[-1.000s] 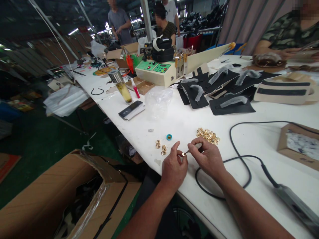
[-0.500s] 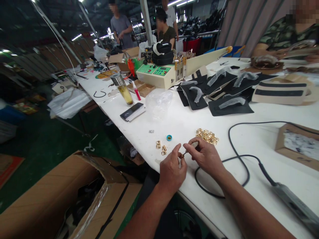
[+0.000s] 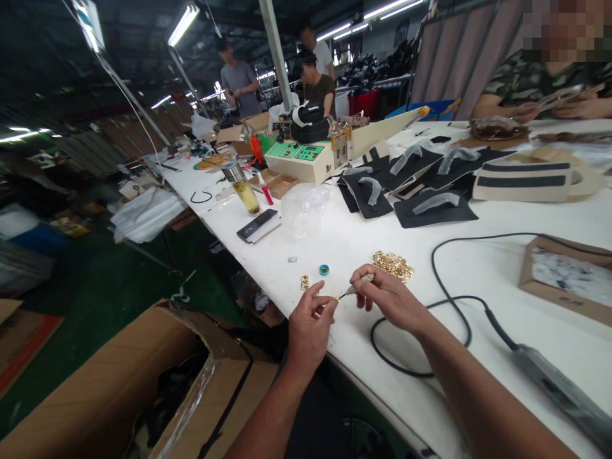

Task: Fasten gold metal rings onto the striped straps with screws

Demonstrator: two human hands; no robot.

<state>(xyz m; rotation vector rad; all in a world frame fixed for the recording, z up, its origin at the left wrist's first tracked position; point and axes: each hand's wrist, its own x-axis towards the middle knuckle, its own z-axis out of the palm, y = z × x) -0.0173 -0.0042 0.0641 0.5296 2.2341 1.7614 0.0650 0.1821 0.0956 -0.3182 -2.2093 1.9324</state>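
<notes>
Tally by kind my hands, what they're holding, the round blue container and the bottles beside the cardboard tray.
Left hand and right hand: 2
Small gold-coloured metal piece: 1
Slim pale-handled tool: 1
Round blue container: 1
Clear metal-lidded bottle: 1
White-topped red bottle: 1
Total: 7

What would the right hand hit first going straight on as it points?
Likely the small gold piece in the left hand, via the tool the right hand holds; tip depth is unclear.
</notes>
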